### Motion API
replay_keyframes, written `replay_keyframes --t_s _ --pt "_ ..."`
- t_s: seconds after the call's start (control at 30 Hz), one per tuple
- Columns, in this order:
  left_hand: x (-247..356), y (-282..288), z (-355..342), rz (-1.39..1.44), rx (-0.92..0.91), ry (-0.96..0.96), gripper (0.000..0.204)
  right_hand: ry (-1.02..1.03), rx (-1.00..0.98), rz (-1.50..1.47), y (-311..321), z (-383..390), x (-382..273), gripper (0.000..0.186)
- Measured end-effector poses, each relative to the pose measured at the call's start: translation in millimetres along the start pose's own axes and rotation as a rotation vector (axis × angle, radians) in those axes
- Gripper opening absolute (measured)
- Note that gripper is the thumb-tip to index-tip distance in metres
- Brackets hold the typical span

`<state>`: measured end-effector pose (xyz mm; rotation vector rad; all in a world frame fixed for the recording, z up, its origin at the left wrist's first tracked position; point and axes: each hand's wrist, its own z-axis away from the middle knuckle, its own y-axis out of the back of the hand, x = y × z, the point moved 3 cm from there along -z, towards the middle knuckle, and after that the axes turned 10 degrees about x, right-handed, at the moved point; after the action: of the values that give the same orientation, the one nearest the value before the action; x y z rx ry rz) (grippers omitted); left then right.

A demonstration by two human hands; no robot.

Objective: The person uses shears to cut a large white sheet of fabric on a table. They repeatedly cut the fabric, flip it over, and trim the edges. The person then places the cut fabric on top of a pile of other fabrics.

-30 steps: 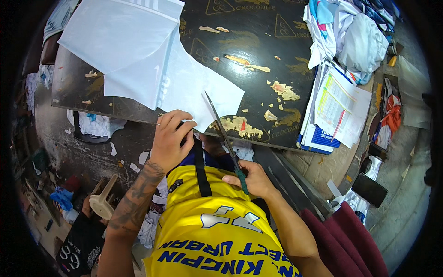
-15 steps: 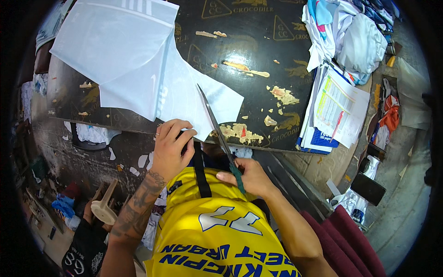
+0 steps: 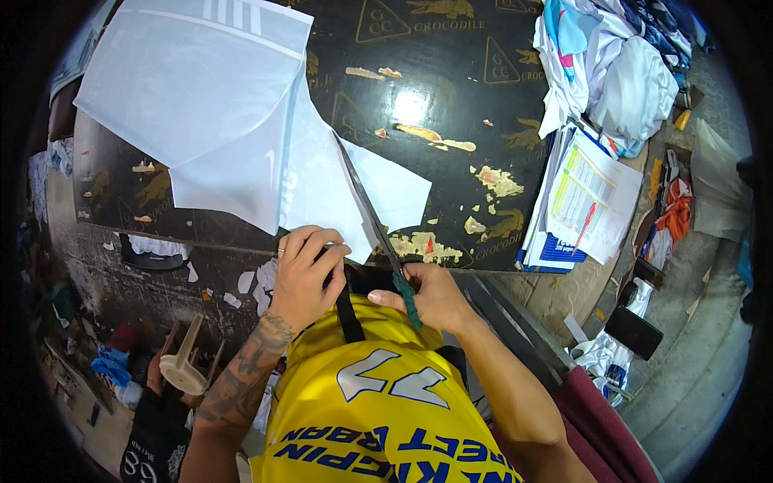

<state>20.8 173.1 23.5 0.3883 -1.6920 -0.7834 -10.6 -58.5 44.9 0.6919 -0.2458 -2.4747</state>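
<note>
A large white fabric piece (image 3: 217, 105) with pale printed stripes lies folded over itself on the black table. My left hand (image 3: 310, 270) is at the table's near edge, its fingers bent and closed on the fabric's lower border; the thumb is mostly hidden. In my right hand (image 3: 435, 298) are long dark scissors (image 3: 364, 201) with green-wrapped handles. Their blades lie across the narrow right part of the fabric and point away from me, with the tip at its upper curved edge. To the right of the blades lies a white flap (image 3: 394, 189).
The black tabletop (image 3: 451, 48) has peeled, worn patches. Papers (image 3: 588, 189) with a red pen and a heap of white and blue clothes (image 3: 628, 80) are at the right. A dark phone (image 3: 634, 332) is at lower right. Below left, a beige stool (image 3: 183, 366) stands near another person.
The scissors have advanced away from me across the fabric, their tip now reaching the upper curved edge. My left hand stays at the fabric's near border. The view has shifted slightly.
</note>
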Motion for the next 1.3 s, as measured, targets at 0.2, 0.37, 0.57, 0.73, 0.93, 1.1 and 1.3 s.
replay_keyframes --t_s 0.2,0.37,0.57,0.73,0.93,1.1,1.3 --pt "-4 2 1 0.004 -0.037 0.025 0.024 0.015 0.022 0.021 1 -13 -16 0.069" --pt "8 3 -11 0.006 0.019 0.042 0.026 0.012 -0.030 -0.074 25 -9 -20 0.061" --pt "44 -25 -37 -0.299 0.008 0.019 0.065 0.151 -0.063 0.063 142 26 14 0.046" --pt "57 -44 -29 -0.430 -0.082 -0.022 0.072 0.098 -0.111 0.361 194 15 52 0.053" --pt "59 -47 -17 -0.416 -0.089 -0.046 0.070 0.286 -0.088 0.512 167 -25 22 0.057" --pt "58 -47 -20 -0.407 -0.064 -0.047 0.067 0.321 -0.068 0.559 149 -34 1 0.067" --pt "58 -50 -21 -0.305 -0.027 -0.020 0.061 0.280 -0.032 0.493 147 -43 13 0.061"
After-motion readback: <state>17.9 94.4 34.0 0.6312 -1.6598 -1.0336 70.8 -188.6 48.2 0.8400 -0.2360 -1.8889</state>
